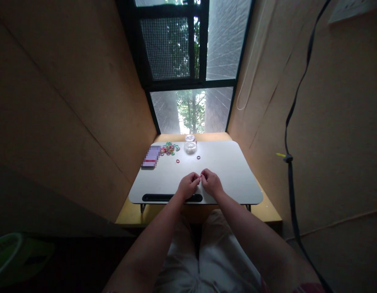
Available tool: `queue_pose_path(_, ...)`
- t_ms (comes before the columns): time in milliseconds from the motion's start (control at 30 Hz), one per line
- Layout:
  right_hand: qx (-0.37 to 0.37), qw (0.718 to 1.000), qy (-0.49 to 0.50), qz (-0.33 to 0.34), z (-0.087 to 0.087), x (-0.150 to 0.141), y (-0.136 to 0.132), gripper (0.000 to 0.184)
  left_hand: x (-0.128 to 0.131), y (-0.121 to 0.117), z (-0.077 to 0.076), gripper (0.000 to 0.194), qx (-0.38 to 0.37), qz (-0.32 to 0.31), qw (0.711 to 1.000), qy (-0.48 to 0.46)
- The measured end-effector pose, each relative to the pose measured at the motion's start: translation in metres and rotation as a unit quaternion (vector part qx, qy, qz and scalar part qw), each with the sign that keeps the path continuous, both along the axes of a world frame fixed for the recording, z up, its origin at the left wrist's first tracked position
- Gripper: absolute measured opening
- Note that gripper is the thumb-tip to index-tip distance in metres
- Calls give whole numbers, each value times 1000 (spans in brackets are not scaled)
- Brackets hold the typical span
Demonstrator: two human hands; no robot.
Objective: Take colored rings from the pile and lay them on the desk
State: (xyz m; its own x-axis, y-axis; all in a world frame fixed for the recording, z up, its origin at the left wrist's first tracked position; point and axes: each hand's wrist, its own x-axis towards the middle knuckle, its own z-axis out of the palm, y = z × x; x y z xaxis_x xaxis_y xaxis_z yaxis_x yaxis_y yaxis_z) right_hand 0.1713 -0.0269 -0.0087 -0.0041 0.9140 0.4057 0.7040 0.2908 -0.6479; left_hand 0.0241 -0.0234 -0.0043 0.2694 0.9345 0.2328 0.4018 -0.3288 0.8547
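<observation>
My left hand (189,186) and my right hand (211,182) meet above the near middle of the white folding table (234,171). Both are closed, fingertips pinched together around a small pinkish-red band (200,176) that looks like a hair tie, mostly hidden by the fingers. Beyond them, a single red hair tie (178,161) and a dark one (198,157) lie apart on the tabletop. A loose pile of many-coloured hair ties (169,149) sits at the back left. Right of that pile stands a clear round container (190,148).
A second clear round piece (190,138), perhaps the lid, is just behind the container. At the table's left edge lies a phone-like flat object (151,157), its surface blurred. A black slot (158,197) runs along the front edge. Wooden walls close in both sides; a window (191,85) rises behind.
</observation>
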Motion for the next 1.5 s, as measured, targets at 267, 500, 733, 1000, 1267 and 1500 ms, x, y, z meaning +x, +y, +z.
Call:
queue_pose_path(267, 4, 1000, -17, -9, 0, -1, 0, 14, 0, 0, 0, 23, -20, -31, 999, -31)
queue_pose_path(500, 13, 1000, -14, 14, -1, 1, 0, 13, -1, -1, 2, 21, -19, -40, 999, 0)
queue_pose_path(733, 15, 1000, 4, 17, -2, 1, 0, 14, 2, -3, 4, 22, -32, 0, 1000, -1)
queue_pose_path(1000, -1, 992, 123, -42, -7, 4, 6, 20, 0, -2, 0, 27, -9, -3, 1000, -13)
queue_pose_path(1267, 3, 998, 45, 54, 0, 3, -1, 15, 2, -2, 2, 28, 7, 18, 1000, 1)
queue_pose_path(1500, 4, 995, 35, 98, 2, 3, -2, 14, 3, -3, 1, 22, 20, 62, 998, 12)
